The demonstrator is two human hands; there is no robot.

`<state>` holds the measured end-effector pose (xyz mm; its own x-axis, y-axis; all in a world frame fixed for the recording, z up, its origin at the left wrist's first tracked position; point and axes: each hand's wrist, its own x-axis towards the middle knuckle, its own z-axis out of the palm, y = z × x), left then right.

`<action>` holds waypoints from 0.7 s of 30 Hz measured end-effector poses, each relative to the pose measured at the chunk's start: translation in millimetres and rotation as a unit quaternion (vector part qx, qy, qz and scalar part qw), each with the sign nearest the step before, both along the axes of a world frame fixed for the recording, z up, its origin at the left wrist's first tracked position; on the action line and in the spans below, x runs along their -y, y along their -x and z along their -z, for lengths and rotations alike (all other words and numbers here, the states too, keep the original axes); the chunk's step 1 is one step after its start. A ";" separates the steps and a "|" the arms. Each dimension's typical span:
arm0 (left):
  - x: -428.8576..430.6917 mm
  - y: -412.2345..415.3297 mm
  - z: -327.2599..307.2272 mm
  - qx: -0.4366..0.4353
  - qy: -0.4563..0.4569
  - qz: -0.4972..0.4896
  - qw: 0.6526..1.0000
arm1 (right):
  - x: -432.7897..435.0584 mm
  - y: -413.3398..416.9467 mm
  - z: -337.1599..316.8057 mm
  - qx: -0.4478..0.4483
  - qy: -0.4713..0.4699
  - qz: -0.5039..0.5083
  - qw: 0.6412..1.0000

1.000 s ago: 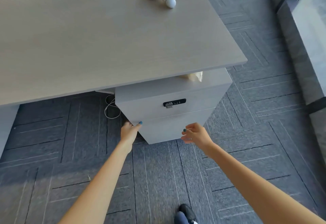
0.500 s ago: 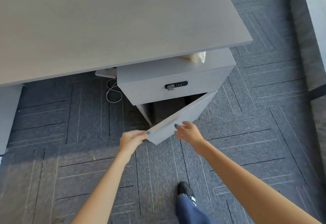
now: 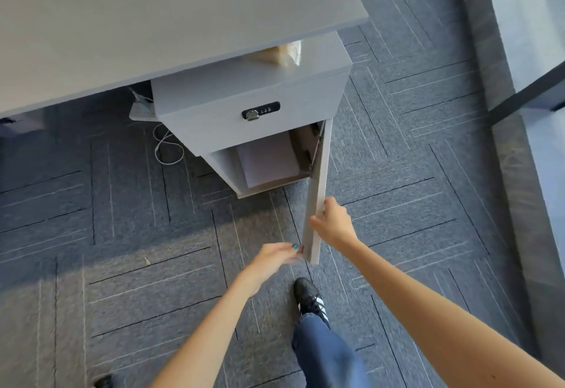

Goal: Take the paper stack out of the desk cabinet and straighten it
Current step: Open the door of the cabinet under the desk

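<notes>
A grey desk cabinet (image 3: 232,106) stands under the desk, its upper drawer bearing a black combination lock (image 3: 260,110). Its lower door (image 3: 318,192) is swung wide open on a right-hand hinge, seen nearly edge-on. Inside the open compartment lies a white paper stack (image 3: 269,159), flat on the floor of the cabinet. My left hand (image 3: 275,255) pinches the door's free bottom corner. My right hand (image 3: 333,224) grips the door's edge a little higher up. Neither hand touches the paper.
The wide grey desk top (image 3: 153,20) overhangs the cabinet. A crumpled yellowish bag (image 3: 282,52) sits on the cabinet top. A white cable (image 3: 166,146) and a power strip (image 3: 142,110) lie left of the cabinet. My shoe (image 3: 308,297) and jeans leg stand on grey carpet below the door.
The cabinet door went from shut to half open to fully open, swinging right. Both hands followed it and now hold its edge. The paper stack inside has come into view.
</notes>
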<state>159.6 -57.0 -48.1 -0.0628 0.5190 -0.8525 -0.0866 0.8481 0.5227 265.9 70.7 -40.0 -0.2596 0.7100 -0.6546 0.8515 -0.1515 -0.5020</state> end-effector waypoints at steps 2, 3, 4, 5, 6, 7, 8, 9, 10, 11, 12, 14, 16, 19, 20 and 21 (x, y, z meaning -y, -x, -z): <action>-6.3 -7.3 -1.8 -0.021 -0.019 -0.006 1.000 | -2.6 -12.1 -1.7 0.042 -0.037 -0.043 0.997; -10.0 -9.4 -2.9 -0.030 -0.026 -0.006 0.999 | -5.1 -20.3 -2.5 0.062 -0.060 -0.064 0.994; -13.0 -10.5 -4.2 -0.036 -0.031 -0.006 0.999 | -8.5 -30.8 -2.2 0.082 -0.084 -0.083 0.990; -15.8 -11.4 -5.2 -0.041 -0.037 -0.005 0.998 | -13.3 -42.0 -1.8 0.100 -0.110 -0.099 0.984; -18.6 -11.4 -5.6 -0.047 -0.044 -0.004 0.998 | -19.8 -53.4 -1.5 0.115 -0.133 -0.108 0.978; -21.6 -11.0 -5.3 -0.052 -0.052 -0.002 0.997 | -27.3 -64.1 -0.9 0.129 -0.151 -0.113 0.974; -24.4 -10.8 -4.7 -0.056 -0.058 0.000 0.997 | -34.9 -73.8 -1.2 0.141 -0.161 -0.116 0.970; -27.6 -11.1 -4.4 -0.061 -0.066 0.002 0.996 | -42.2 -81.6 -1.5 0.151 -0.164 -0.117 0.968; -31.2 -11.6 -3.1 -0.067 -0.077 0.003 0.995 | -48.7 -87.3 -1.2 0.156 -0.166 -0.119 0.966; -35.5 -13.0 -1.4 -0.075 -0.088 0.001 0.993 | -53.2 -91.2 -0.7 0.157 -0.168 -0.119 0.966; -40.4 -14.6 0.5 -0.084 -0.097 -0.003 0.992 | -55.0 -93.6 -0.8 0.156 -0.167 -0.121 0.966; -51.1 -19.2 2.2 -0.099 -0.115 -0.014 0.988 | -51.8 -94.1 -0.7 0.148 -0.165 -0.116 0.968; -61.2 -22.7 2.2 -0.111 -0.127 -0.025 0.985 | -44.9 -91.6 -1.3 0.135 -0.195 -0.089 0.967; -75.4 -18.6 -0.4 -0.121 -0.130 -0.034 0.984 | -34.6 -83.3 -2.6 0.078 -0.326 -0.119 0.935; -79.8 -14.9 -0.8 -0.124 -0.129 -0.030 0.983 | -33.1 -77.0 -2.3 0.053 -0.353 -0.157 0.921; -85.0 -10.6 -1.7 -0.128 -0.127 -0.028 0.983 | -32.6 -69.0 -1.6 0.027 -0.354 -0.196 0.914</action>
